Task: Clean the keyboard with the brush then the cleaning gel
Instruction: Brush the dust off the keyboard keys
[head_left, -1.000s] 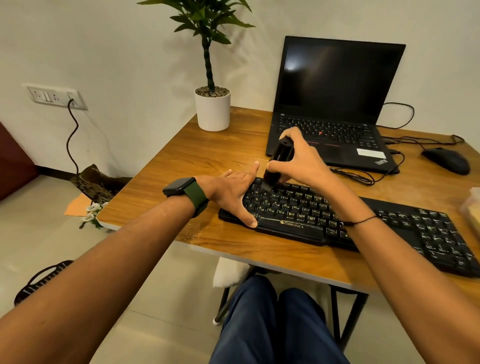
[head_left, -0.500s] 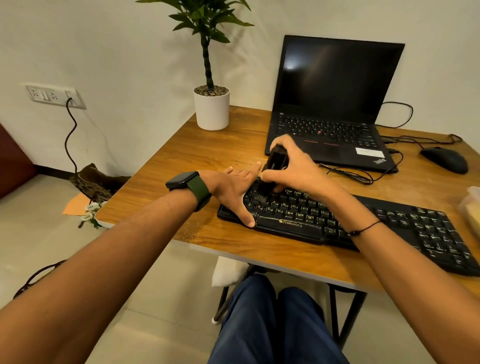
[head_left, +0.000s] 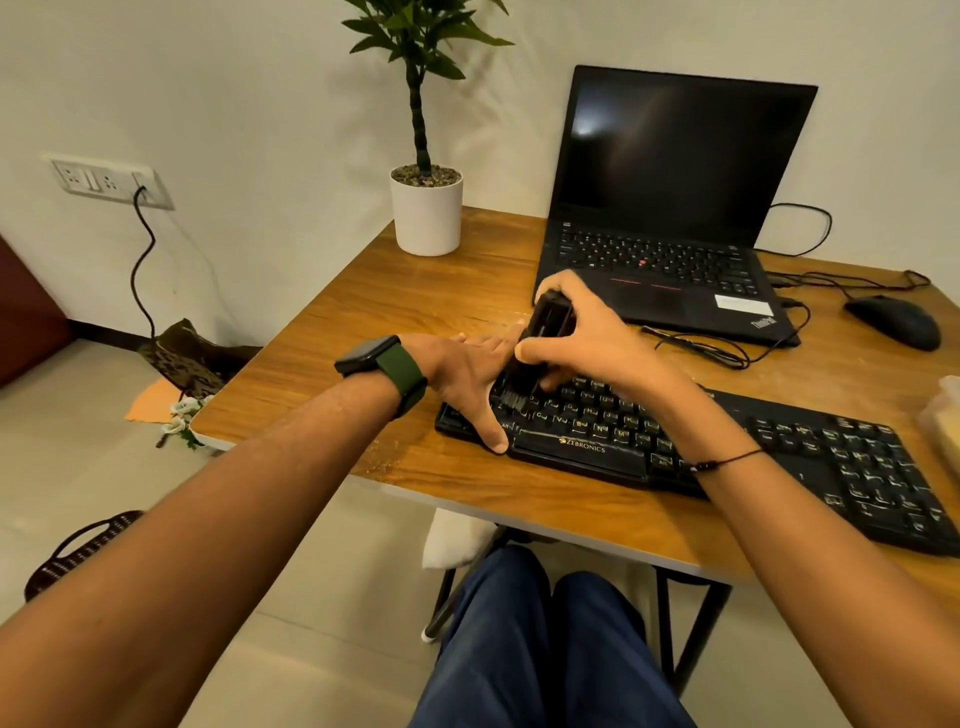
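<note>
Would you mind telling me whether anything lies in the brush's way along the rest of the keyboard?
Nothing visible does. The right hand holds the black brush with its bristles on the left keys of the black keyboard; the keys rightward lie bare. The left hand rests flat at the keyboard's left end.

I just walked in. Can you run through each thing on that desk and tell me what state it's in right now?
keyboard: flat on the desk, being brushed at its left end.
brush: tilted, bristles down on the keys.
right hand: grips the brush.
left hand: flat, fingers straight, pressing the keyboard's left end.
laptop: lid open, screen dark.
mouse: untouched, beside the laptop.
potted plant: upright.
</note>
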